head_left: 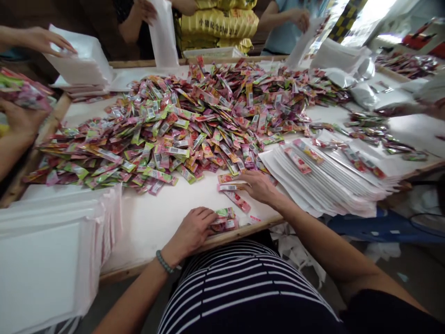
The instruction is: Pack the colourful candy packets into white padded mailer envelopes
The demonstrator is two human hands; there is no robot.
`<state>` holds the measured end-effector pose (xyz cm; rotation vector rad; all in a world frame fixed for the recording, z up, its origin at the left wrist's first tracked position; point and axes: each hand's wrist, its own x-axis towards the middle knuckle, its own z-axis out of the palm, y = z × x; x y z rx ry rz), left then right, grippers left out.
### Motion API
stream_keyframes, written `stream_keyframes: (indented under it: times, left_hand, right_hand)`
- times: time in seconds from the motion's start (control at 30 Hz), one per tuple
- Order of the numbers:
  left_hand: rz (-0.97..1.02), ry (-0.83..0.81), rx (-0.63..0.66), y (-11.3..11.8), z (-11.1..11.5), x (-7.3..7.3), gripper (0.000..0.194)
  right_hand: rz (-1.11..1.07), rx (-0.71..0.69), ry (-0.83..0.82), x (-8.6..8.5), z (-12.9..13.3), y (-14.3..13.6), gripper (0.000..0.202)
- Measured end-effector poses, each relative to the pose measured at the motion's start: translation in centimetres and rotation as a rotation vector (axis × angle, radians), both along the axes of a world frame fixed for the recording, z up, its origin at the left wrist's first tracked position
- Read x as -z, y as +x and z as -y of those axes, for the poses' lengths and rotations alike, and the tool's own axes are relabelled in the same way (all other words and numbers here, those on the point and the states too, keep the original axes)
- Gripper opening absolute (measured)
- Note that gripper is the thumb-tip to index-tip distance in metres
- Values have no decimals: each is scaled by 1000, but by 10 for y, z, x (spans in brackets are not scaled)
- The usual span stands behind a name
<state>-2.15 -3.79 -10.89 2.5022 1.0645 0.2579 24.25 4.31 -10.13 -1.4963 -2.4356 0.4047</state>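
Observation:
My left hand [195, 228], with a braided bracelet at the wrist, curls its fingers round a small bunch of slim snack packets [225, 220] at the table's front edge. To its upper right, my right hand [260, 186] has its fingertips on a slim snack packet [228, 187] with a barcode, lying beside others. Just below that hand, a pink snack packet [238, 202] rests on the white table [153, 218]. A large heap of such packets [194, 125], in pink, green and orange, spreads beyond both hands.
White plastic bags [45, 260] are stacked at the left, and a fanned pile of white bags [323, 181] lies at the right with several packets on top. Wooden rails [243, 230] edge the table. Other people's hands [45, 41] handle bags across it. Yellow sacks [219, 23] stand behind.

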Motion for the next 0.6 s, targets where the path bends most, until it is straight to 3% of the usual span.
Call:
stream_keyframes:
  times: [0.1,0.17,0.33,0.4,0.53,0.6]
  left_hand:
    - [-5,-3,-9,0,1,1,38]
    - [-8,-7,-4,-1,1,2,39]
    - [-24,-1,11,-2,1,2,39]
    - [-28,20,16,-1,0,1,39]
    - [-40,39,65,0,-4,-2,36]
    - [-51,26,85,0,-6,-3,34]
  right_hand:
    - [81,-136,-34,-1,-10,-7,25]
    - [137,-152,-41,-1,-13,-10,24]
    - [301,14,58,3,-11,-16,30]
    - [331,16,82,6,-8,-18,27]
    - [275,-17,57,11,5,-18,22]
    - [208,32,14,10,8,-19,23]
